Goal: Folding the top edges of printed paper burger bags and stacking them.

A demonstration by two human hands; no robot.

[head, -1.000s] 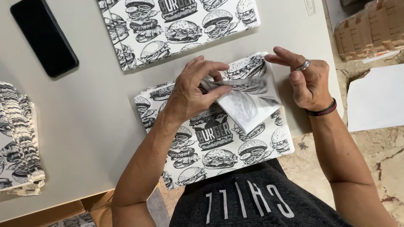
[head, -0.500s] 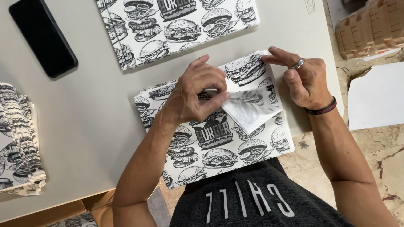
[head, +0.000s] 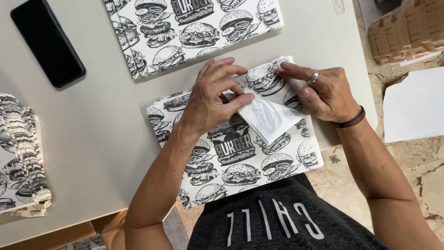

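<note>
Paper sheet point(head: 240, 153) fold pinned flat by both hands | phone point(head: 47, 42), paper stack point(head: 21, 153) left

We're seeing black-and-white burger prints covering the sheet point(head: 240, 153), a black phone point(head: 47, 42), a grey table point(head: 97, 134).

A food-packaging work spot, likely a burger shop's back room, is showing itself; stacks of burger-printed wrapping paper point(head: 194, 32) are lying on a grey table point(head: 92, 139); folded cardboard trays point(head: 407, 32) are sitting at two o'clock.
</note>
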